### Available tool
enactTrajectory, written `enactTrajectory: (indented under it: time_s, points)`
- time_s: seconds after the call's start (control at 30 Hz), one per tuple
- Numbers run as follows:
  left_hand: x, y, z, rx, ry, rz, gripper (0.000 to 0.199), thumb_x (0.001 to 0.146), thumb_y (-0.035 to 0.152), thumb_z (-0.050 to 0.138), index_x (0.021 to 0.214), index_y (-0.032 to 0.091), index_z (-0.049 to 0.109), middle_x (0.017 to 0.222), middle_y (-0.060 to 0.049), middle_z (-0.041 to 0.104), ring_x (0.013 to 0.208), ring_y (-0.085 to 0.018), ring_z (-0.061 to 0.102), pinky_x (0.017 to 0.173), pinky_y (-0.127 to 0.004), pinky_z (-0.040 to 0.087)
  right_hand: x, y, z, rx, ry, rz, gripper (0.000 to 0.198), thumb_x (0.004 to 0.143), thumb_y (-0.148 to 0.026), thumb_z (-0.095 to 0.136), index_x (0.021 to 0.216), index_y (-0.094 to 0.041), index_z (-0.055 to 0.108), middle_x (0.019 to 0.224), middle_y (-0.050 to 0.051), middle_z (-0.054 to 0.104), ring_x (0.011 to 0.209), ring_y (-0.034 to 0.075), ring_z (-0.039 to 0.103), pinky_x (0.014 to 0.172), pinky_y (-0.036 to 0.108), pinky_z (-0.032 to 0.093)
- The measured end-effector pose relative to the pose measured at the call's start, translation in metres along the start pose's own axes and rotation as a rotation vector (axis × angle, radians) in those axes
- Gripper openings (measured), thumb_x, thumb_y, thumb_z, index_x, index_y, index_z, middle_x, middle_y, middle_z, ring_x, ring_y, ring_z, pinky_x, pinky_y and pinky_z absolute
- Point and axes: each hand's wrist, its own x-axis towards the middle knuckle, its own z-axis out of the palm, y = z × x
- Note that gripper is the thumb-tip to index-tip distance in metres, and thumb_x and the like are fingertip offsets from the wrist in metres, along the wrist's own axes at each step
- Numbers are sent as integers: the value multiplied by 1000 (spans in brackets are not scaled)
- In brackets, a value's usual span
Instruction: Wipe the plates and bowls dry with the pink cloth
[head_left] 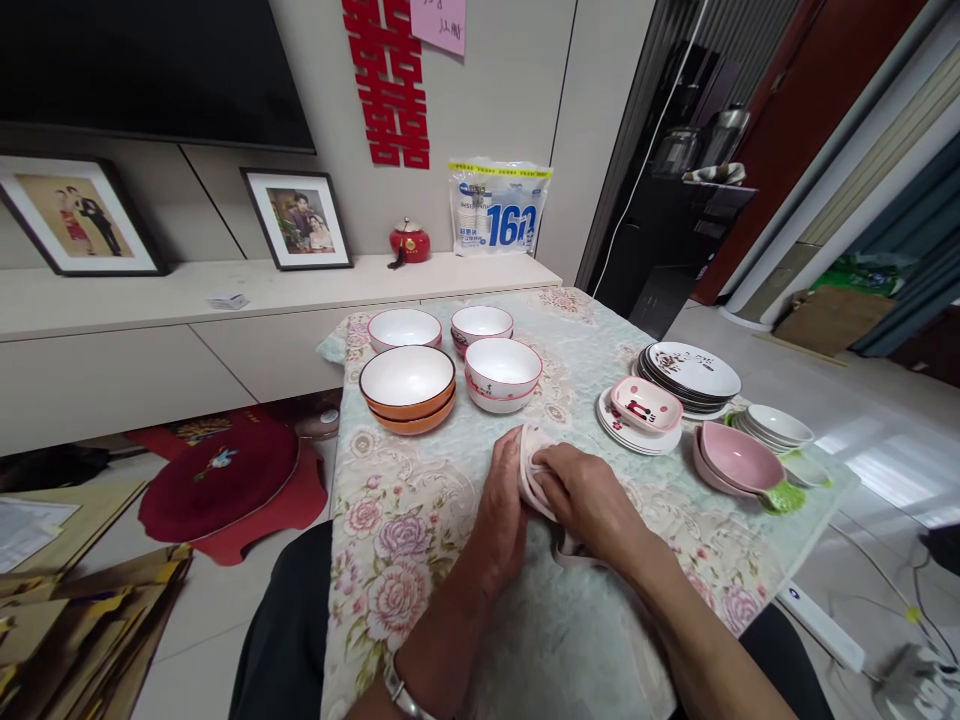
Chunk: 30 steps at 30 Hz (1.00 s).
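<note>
Above the near part of the table, my left hand [504, 505] is closed round the side of a small pale pink dish [528, 485], which is tilted up on edge. My right hand [592, 500] is curled over the dish, its fingers pressing a pale cloth [576, 552] into it. A fold of the cloth hangs below my right palm. Much of the dish is hidden by my fingers. Ahead of my hands are stacked orange bowls [409, 405] and white bowls with red rims [502, 370]. To the right, a pink rectangular dish [646, 405] rests on small white plates [637, 440].
Large plates [694, 375] are stacked at the right, near pink leaf-handled bowls [739, 460] and small white bowls [780, 425]. A floral tablecloth [405, 580] covers the table. Behind it, a low cabinet [375, 280] bears framed photos, a red pot [410, 243] and a plastic bag [499, 210].
</note>
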Motion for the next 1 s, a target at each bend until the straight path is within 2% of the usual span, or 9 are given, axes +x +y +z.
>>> enactTrajectory:
  time_s: [0.1, 0.17, 0.27, 0.33, 0.5, 0.7, 0.83, 0.93, 1.0]
  points:
    - [0, -4, -5, 157, -64, 190, 46, 92, 49, 54, 128, 21, 60, 132, -10, 62, 126, -26, 53, 107, -35, 40, 1, 2, -7, 313, -79, 24, 11, 86, -12, 55, 85, -18, 64, 81, 2, 66, 74, 16, 58, 70, 28, 41]
    - [1, -8, -8, 224, -111, 223, 50, 93, 52, 50, 133, 22, 55, 133, -11, 61, 123, -27, 56, 106, -39, 41, 0, 5, -6, 674, -127, 63, 6, 86, -21, 59, 87, -19, 64, 81, 1, 66, 73, 15, 58, 68, 27, 42]
    - [3, -11, -9, 280, -155, 242, 55, 93, 55, 47, 138, 22, 50, 135, -12, 60, 120, -29, 58, 103, -43, 44, -2, 8, -4, 1190, -188, 162, 25, 83, -41, 67, 97, -20, 64, 81, 1, 66, 67, 13, 57, 61, 25, 42]
    - [4, -9, -10, 302, -139, 264, 57, 93, 57, 45, 138, 22, 49, 136, -12, 59, 121, -30, 57, 102, -44, 45, -4, 10, -5, 1275, -229, 194, 31, 81, -46, 71, 98, -20, 66, 82, 1, 67, 66, 13, 57, 61, 25, 43]
    - [4, 0, -12, 317, -101, 302, 50, 98, 51, 38, 136, 22, 52, 137, -10, 59, 125, -27, 55, 106, -42, 42, -2, 17, -16, 888, -287, 36, 20, 81, -34, 73, 97, -21, 74, 98, 3, 71, 86, 17, 63, 77, 28, 46]
    - [5, -1, -12, 324, -106, 287, 52, 98, 52, 37, 135, 20, 54, 136, -11, 60, 123, -26, 56, 105, -41, 44, -1, 23, -22, 389, -225, -139, 17, 91, -21, 57, 93, -22, 74, 91, 4, 70, 84, 16, 62, 78, 28, 45]
    - [7, 1, -7, 232, -14, 259, 45, 95, 49, 46, 127, 21, 61, 126, -9, 66, 117, -25, 60, 100, -38, 48, -2, 21, -20, 76, -87, -51, 23, 90, -11, 52, 98, -21, 71, 92, 5, 65, 83, 17, 61, 75, 28, 44]
    - [9, 5, -1, -28, 126, 88, 43, 91, 48, 53, 123, 22, 62, 112, -6, 71, 102, -21, 66, 87, -32, 54, -1, 25, -13, -104, 69, 98, 23, 90, -9, 49, 99, -18, 68, 93, 8, 63, 80, 20, 60, 71, 31, 43]
    - [11, 7, 1, -193, 178, -14, 41, 92, 47, 53, 120, 20, 64, 105, -4, 72, 93, -19, 68, 81, -30, 55, 1, 29, -8, -149, 127, 122, 20, 92, -12, 50, 97, -17, 69, 92, 9, 63, 81, 22, 60, 72, 33, 44]
